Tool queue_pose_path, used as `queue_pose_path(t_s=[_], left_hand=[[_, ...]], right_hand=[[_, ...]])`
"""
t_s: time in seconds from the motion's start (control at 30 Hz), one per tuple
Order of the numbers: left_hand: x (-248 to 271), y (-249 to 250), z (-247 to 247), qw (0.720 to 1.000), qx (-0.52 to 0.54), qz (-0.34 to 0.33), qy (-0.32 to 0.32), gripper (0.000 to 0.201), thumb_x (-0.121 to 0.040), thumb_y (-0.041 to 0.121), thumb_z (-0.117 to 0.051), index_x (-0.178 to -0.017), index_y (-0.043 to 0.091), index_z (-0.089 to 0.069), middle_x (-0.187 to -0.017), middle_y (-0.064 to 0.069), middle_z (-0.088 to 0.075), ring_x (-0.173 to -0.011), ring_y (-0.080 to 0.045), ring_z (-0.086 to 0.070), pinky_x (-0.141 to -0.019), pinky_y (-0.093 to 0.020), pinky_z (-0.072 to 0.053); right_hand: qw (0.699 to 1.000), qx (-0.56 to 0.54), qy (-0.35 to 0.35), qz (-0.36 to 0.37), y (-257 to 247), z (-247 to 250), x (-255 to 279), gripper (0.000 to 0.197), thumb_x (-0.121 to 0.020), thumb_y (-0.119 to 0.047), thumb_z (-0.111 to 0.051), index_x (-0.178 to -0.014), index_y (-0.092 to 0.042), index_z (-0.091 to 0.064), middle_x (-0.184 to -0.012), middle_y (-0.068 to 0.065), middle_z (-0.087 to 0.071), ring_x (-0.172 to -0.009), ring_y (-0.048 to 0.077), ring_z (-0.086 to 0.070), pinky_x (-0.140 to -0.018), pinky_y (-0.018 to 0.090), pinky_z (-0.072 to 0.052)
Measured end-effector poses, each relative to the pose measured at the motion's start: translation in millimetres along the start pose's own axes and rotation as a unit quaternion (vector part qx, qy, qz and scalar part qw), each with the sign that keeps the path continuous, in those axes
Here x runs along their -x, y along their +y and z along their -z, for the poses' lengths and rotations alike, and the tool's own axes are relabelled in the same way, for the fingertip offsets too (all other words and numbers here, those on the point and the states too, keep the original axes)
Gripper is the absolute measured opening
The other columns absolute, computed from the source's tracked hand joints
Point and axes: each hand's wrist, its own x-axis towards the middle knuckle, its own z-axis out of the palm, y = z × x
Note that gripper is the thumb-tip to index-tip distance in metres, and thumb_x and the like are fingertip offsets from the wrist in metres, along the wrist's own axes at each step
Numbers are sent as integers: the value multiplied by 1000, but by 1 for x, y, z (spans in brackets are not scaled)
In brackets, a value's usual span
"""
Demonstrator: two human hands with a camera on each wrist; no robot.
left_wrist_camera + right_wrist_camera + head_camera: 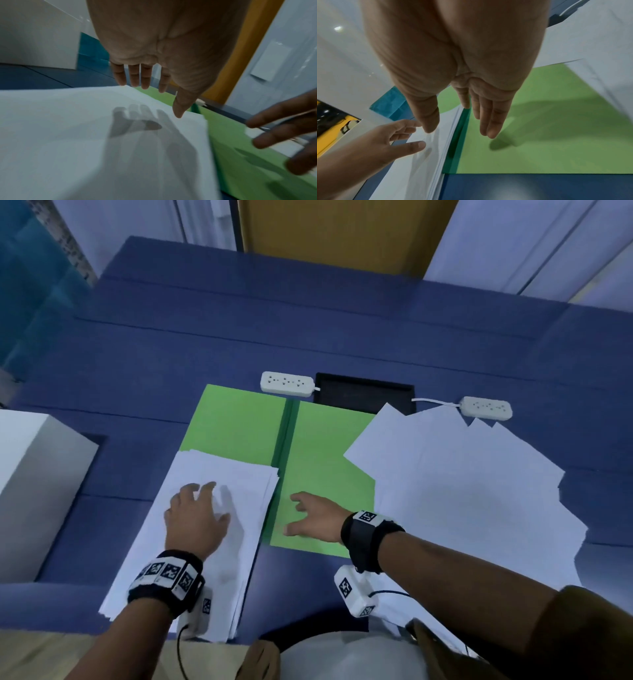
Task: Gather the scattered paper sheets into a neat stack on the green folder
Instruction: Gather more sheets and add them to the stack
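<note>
While the open green card folder (329,446) lies flat on the blue felt-covered table (239,337), a roughly squared pile of white paper sheets (219,529) covers the near part of its left half and runs off the folder's near edge toward the person. The left hand (195,522) is spread above this pile, fingers straight and apart; the left wrist view shows its shadow on the top sheet with a gap under the palm, so it holds nothing, and whether the fingertips (145,81) touch the paper cannot be told. The right hand (315,522) reaches over the bare right half of the folder, just beside the darker green spine (286,436), with its fingers (488,121) extended and empty (a shadow under them in the right wrist view suggests they are slightly off the card). To the right, a loose fan of white sheets (462,491) overlaps the folder's right edge and spreads across the table, corners jutting at different angles. Two white power strips (287,383) sit at the far side, either side of a black rectangular recess (363,393), and a white box (37,484) stands at the left.
</note>
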Motion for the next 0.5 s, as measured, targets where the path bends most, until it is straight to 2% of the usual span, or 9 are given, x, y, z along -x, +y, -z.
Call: queue_pose_path(t_s=[0.1,0.23,0.4,0.5], left_hand=[[10,50,-9,995,36,-83,-32,64,-82,33,-81,-140,17,-58,-135,-14,-55,-120,-39,-54,-97,-53,-49],[27,120,-24,976,84,-177,-98,57,-89,36,-75,-140,19,-57,-133,-5,-55,-120,-28,-56,-103,-44,-49],[47,200,-48,954,105,-219,-175,58,-93,41,-71,-145,23,-51,-138,0,-51,-121,-20,-58,-106,-35,-47],[56,242,-64,946,89,-223,-217,61,-93,37,-72,-148,23,-48,-141,-2,-49,-121,-21,-57,-106,-32,-46]], right_hand=[[999,-17,35,-10,27,18,13,83,-90,-38,-80,-160,-24,-37,-158,5,-49,-135,23,-56,-112,39,-48],[996,-58,66,-29,71,42,36,79,-89,-39,-80,-156,-24,-42,-151,5,-53,-131,23,-58,-111,44,-51],[980,-142,126,-57,140,83,73,72,-89,-37,-81,-152,-24,-48,-143,3,-56,-123,22,-63,-106,41,-54],[963,-195,167,-78,189,116,99,72,-88,-40,-81,-151,-25,-49,-142,2,-57,-126,22,-61,-111,45,-51]])
